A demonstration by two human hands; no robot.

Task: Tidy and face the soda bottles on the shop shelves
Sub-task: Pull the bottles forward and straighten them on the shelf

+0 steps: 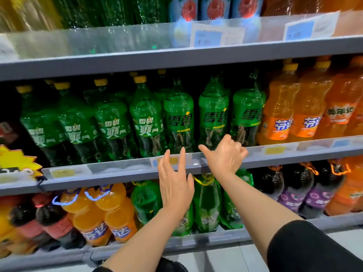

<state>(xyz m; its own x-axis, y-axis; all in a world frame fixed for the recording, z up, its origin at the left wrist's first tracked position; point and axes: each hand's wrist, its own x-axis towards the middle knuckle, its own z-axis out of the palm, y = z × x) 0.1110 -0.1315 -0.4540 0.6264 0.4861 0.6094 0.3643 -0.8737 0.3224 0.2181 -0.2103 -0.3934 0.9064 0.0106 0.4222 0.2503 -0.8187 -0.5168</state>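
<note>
Green bottles (213,114) labelled 雪碧, orange bottles (279,114) 芬达. Left hand (174,183) spread, empty; right hand (225,154) loosely curled, empty, near shelf edge (117,169).

Bare forearms; black sleeve (314,246) on right arm.

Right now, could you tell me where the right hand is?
In the head view, the right hand is just right of centre, at the middle shelf's front rail, before the green bottles.
</note>
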